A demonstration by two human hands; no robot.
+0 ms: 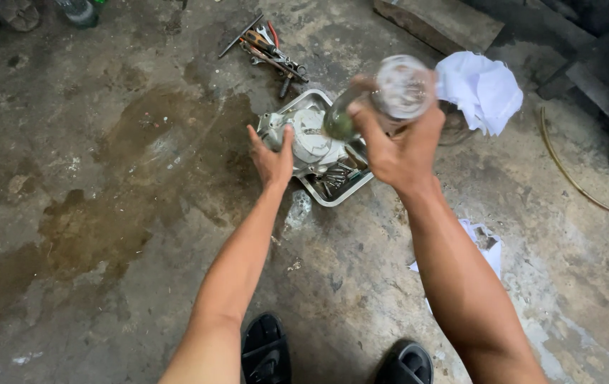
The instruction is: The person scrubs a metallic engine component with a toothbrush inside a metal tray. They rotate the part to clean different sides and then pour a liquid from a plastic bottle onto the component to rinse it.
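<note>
My right hand grips a clear plastic bottle, tilted with its greenish neck end pointing down toward a grey metal engine cover. The cover lies in a shiny rectangular metal tray on the concrete floor, with several bolts beside it in the tray. My left hand reaches to the cover's left edge, thumb and fingers around its rim.
Hand tools, among them a screwdriver and spanners, lie behind the tray. A white rag sits at the right, a thin hose farther right. Dark oily stains spread on the left floor. My black sandals are below.
</note>
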